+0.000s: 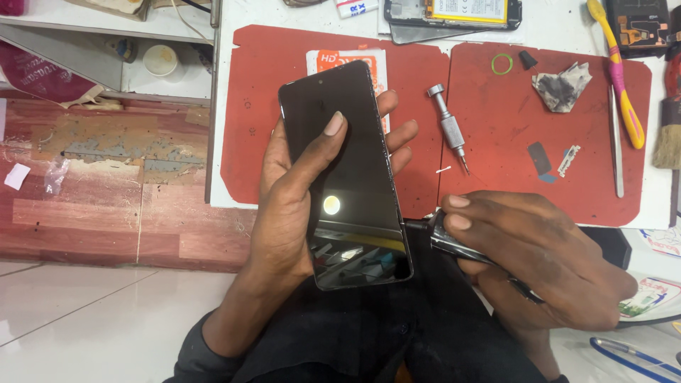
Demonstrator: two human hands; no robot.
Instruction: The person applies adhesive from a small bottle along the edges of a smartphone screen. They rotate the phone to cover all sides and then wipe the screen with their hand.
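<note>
A person's left hand (298, 191) cradles one black smartphone (345, 174), screen up, above the near edge of a red mat (312, 50) on a white worktop (560, 25). The fingers wrap the phone's back and show past its far side, while the thumb lies across the dark glass. The phone is tilted, its top toward the mat and its bottom over the person's dark clothing. Just beside the phone's lower right edge, the right hand (539, 262) is closed around one dark, slim tool (454, 245), whose tip points at the phone's side; whether the tip touches cannot be told.

Two red mats lie side by side: the second mat (610, 191) sits right of the first. Near their seam, right of the phone, lies one silver precision screwdriver (448, 128). On the second mat rest one green rubber ring (501, 64), one crumpled grey cloth (564, 86) and one small black cap (527, 59). At that mat's right edge lies one yellow-and-pink toothbrush (621, 81), with one pair of metal tweezers (616, 142) beside it. Beyond the mats, one opened phone with a yellow battery (454, 13) lies on the worktop. One orange-and-white packet (347, 60) peeks from behind the held phone.
</note>
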